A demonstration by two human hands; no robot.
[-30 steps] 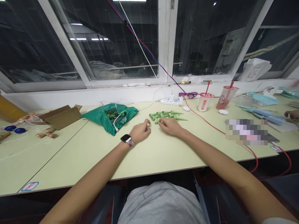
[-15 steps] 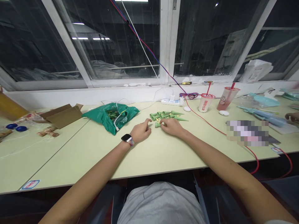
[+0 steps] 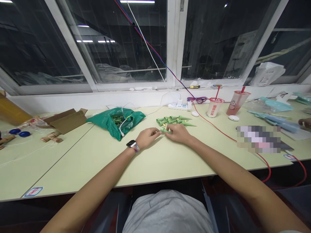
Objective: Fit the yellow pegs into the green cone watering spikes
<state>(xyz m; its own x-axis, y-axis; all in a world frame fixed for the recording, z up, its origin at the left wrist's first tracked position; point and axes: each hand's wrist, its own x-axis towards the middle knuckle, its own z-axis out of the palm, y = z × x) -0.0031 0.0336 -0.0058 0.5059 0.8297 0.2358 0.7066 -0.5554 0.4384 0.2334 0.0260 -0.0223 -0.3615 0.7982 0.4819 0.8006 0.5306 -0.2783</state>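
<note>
My right hand (image 3: 179, 133) is closed, thumb and fingers gripping a small green plastic cone (image 3: 163, 129) just above the table. Only the cone's wide end shows; the rest is hidden in the fingers. From the left, my left hand (image 3: 147, 137), with a watch on its wrist, has thumb and forefinger closed at the cone's near end. Whether a small part sits between those fingertips is too small to make out. Just beyond both hands lies a pile of green cones (image 3: 173, 118) with small yellow bits among them.
A green plastic bag (image 3: 104, 121) holding green pieces stands left of the pile, a white cable across it. Farther left are a cardboard box (image 3: 66, 120) and wooden pieces (image 3: 52, 137). On the right are two drink cups (image 3: 214, 108), a red cable (image 3: 218, 129) and another person's hand (image 3: 305, 122).
My left hand's fingertips have moved right and come together at the green cone. The cone, low by my right fingers before, is now raised and tilted in them.
</note>
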